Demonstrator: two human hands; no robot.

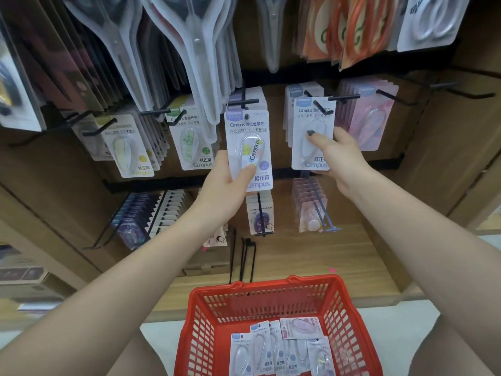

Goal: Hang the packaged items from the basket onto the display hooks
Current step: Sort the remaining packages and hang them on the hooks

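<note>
- Both arms reach up toward the display; the left hand (219,185) grips a purple-labelled pack (249,147) by its lower edge, thumb across the front.
- The right hand (339,156) pinches a blue-labelled pack (311,131) on its hook (321,105), thumb on the blister.
- More packs (282,348) lie in the red basket (203,321), partly cut off below.

"Campus" and "修正帯" on the purple-tagged pack (249,150), blue-tagged pack (311,134) and green-tagged pack (191,142).
</note>
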